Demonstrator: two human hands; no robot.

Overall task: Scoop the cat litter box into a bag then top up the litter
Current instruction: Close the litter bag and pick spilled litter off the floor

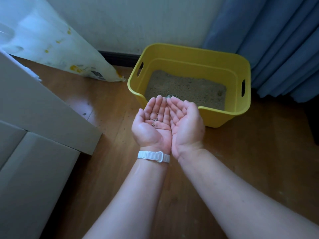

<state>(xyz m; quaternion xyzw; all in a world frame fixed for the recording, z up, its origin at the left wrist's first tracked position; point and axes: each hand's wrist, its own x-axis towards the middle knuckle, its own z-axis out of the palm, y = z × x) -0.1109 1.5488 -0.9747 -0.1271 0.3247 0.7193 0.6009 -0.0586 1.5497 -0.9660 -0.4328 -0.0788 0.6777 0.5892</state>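
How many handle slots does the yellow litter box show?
2. One handle slot is in the left wall of the yellow litter box, the other in its right wall. The left hand and right hand hide part of the near wall.

I can read nothing here: the white plastic litter bag with yellow print (51, 40), upper left of the frame, bears a small dark label (97, 74) too blurred for me.

A pale wall (138, 18) stands at the back, with a dark baseboard (119, 57) along its foot. Right of the wall hangs a blue curtain (276, 40). Below the wall lies wood floor (241, 152), with cardboard boxes (34, 135) at its left. The light is dim.
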